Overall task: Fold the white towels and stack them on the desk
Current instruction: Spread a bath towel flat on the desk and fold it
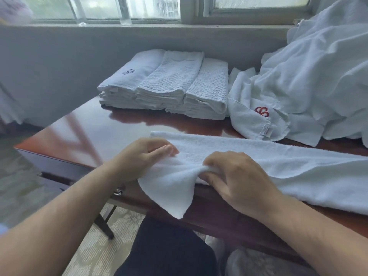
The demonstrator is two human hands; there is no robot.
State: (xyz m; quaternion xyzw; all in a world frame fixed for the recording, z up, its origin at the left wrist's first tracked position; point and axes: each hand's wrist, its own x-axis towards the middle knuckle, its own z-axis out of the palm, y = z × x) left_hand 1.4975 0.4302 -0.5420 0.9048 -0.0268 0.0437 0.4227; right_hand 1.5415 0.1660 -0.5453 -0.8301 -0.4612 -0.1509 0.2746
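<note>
- now the long white terry towel (258, 156) lies across the glossy brown tabletop (95, 126), ready for folding.
- left hand (147, 154) and right hand (235, 176) pinch its near end, likely to square it.

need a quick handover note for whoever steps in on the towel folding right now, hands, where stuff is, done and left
Left hand: grips the near left end of the long towel.
Right hand: pinches a fold of the same towel beside it.
The towel lies along the desk front edge, one corner hanging off.
Done: three folded stacks sit side by side at the back of the desk.
Left: finish folding this towel, stack it, then work through the unfolded pile at the right, including the towel with the red logo.
</note>
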